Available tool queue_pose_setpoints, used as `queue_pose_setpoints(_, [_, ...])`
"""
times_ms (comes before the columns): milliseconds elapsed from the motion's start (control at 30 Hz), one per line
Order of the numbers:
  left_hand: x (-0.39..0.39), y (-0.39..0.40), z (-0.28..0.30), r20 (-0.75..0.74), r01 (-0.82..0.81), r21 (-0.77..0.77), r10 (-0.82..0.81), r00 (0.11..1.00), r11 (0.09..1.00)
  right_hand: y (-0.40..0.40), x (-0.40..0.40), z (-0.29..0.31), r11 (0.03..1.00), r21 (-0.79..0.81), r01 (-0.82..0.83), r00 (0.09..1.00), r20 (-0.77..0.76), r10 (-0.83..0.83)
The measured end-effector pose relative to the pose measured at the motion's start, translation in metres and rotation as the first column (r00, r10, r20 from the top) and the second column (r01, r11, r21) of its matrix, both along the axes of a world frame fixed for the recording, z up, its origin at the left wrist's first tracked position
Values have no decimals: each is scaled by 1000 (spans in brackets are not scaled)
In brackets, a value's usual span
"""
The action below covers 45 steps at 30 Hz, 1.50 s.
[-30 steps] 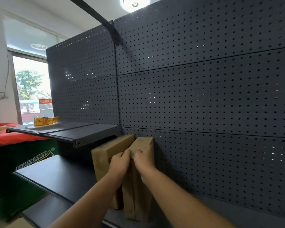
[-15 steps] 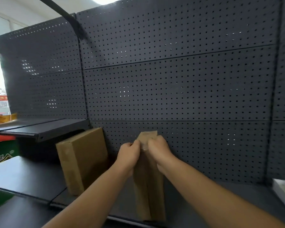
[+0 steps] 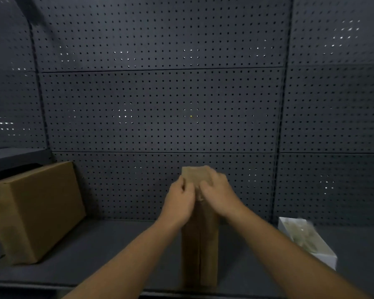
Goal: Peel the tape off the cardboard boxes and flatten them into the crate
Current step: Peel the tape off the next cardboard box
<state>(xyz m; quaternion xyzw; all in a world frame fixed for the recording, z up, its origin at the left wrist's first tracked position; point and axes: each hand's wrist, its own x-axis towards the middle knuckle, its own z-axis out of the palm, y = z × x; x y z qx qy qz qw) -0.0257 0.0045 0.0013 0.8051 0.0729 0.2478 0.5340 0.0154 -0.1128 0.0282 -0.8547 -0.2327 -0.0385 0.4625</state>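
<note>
A narrow brown cardboard box (image 3: 200, 251) stands upright on the dark shelf (image 3: 108, 251), its taped seam running down the face toward me. Both my hands are at its top end. My left hand (image 3: 178, 200) has its fingers curled against the top left edge, and my right hand (image 3: 216, 194) grips the top right corner. Whether either pinches tape is too blurred to tell. A second, wider cardboard box (image 3: 37, 210) stands leaning at the left of the shelf, apart from my hands.
A dark pegboard wall (image 3: 160, 108) rises right behind the boxes. A white container (image 3: 307, 242) holding crumpled pale material sits at the right on the shelf. Another shelf edge (image 3: 13, 158) juts out above the wider box at the left.
The view has swung right and down. The narrow box has been drawn away from the wider box and now stands at the middle of the shelf. Both hands stayed on its top.
</note>
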Motion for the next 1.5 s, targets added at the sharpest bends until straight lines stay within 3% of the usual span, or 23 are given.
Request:
queue_pose_setpoints(67, [16, 2, -7, 44, -8, 30, 7, 999, 1000, -6, 9, 5, 985, -133, -113, 989, 82, 124])
queue_pose_setpoints(133, [24, 1, -14, 114, -7, 2, 6, 993, 1000, -6, 15, 3, 975, -155, -161, 976, 125, 181])
queue_pose_setpoints(367, [26, -8, -23, 277, -44, -49, 56, 959, 998, 2, 23, -24, 982, 140, -125, 977, 190, 98])
queue_pose_setpoints(767, [23, -4, -25, 268, -69, -12, 70, 961, 998, -2, 27, -28, 960, 192, -204, 964, 213, 162])
queue_pose_setpoints(833, [21, -5, -23, 255, -51, -11, 52, 966, 999, -4, 23, -28, 970, 188, -155, 956, 276, 99])
queue_pose_setpoints(933, [17, -3, -20, 205, -32, 8, 30, 978, 999, -7, 20, -22, 995, 92, -36, 918, 398, -4])
queue_pose_setpoints(1033, [10, 2, -16, 143, 18, 56, -26, 989, 998, -12, 18, -5, 995, -94, -15, 896, 441, 55])
queue_pose_setpoints(1267, [10, 24, 14, -19, 55, -4, -55, 998, 998, -16, 24, 50, 919, -376, -119, 959, 196, 205])
queue_pose_setpoints(1500, [42, 36, 35, -132, 13, 70, -4, 991, 997, -1, 31, 57, 888, -457, -45, 968, 199, 151])
